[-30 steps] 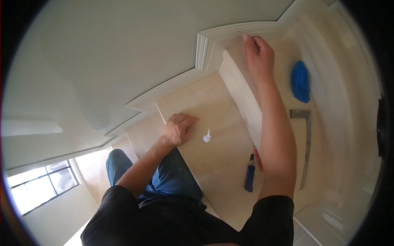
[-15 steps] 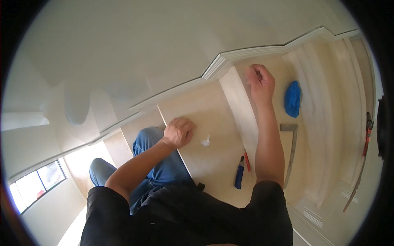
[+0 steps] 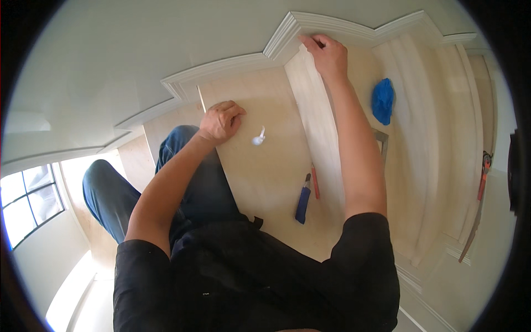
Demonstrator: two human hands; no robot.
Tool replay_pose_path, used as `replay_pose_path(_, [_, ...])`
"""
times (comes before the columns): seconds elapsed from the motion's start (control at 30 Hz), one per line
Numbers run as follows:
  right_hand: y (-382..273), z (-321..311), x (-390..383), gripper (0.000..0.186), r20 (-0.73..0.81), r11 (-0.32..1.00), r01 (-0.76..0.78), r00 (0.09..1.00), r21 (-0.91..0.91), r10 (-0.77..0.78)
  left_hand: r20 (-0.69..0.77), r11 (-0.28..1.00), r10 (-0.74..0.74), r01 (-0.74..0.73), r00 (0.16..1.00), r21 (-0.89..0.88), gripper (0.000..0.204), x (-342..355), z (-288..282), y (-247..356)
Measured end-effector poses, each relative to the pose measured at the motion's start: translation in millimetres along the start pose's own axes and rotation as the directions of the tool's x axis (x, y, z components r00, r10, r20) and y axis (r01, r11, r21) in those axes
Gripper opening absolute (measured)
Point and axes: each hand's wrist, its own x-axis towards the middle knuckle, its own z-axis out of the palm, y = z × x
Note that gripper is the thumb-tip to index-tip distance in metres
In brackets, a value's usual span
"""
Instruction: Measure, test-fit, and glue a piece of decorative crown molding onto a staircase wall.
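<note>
My left hand rests with curled fingers on the pale wooden tread, by its left edge; nothing shows in it. At the foot of the wall, my right hand has its thumb and fingertips drawn together against the white stepped moulding, at the far end of a pale upright board. Anything in that pinch is too small or hidden to name. A crumpled white scrap lies on the tread near my left hand. To the right of my right forearm is a crumpled blue bundle.
A blue-handled knife-like tool and a red pencil-like stick lie on the tread. My right forearm partly covers a metal square. A red-handled saw-like tool is at far right. My knees are at left.
My right hand has moved forward and left to the moulding. My left hand stays curled on the tread by its edge. The whole view has shifted with my head.
</note>
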Motion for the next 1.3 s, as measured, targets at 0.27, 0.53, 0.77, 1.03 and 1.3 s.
replay_pose_path(0.27, [-1, -4, 5, 0.050, 0.069, 0.991, -0.091, 0.994, 0.094, 0.085, -0.046, 1.000, -0.030, 0.030, 0.998, 0.008, 0.015, -5, 6, 1])
replay_pose_path(0.53, [6, -3, 10, 0.048, 0.053, 0.993, -0.075, 0.996, 0.088, 0.070, -0.049, 1.000, 0.001, -0.001, 0.999, -0.002, 0.017, -5, 3, 2])
replay_pose_path(0.77, [13, 0, 9, 0.048, 0.026, 0.998, -0.036, 0.999, 0.053, 0.034, -0.082, 1.000, 0.014, -0.013, 0.997, 0.004, 0.014, -1, 5, -2])
replay_pose_path(1.03, [-29, -21, 0, 0.034, 0.149, 0.957, -0.292, 0.945, -0.010, 0.290, -0.077, 0.999, 0.029, -0.028, 0.997, 0.023, 0.014, 0, 7, -1])
replay_pose_path(1.3, [22, -19, 6, 0.039, 0.082, 0.970, -0.232, 0.971, 0.073, 0.226, -0.067, 0.999, 0.033, -0.031, 0.997, 0.030, 0.013, 2, 6, 1])
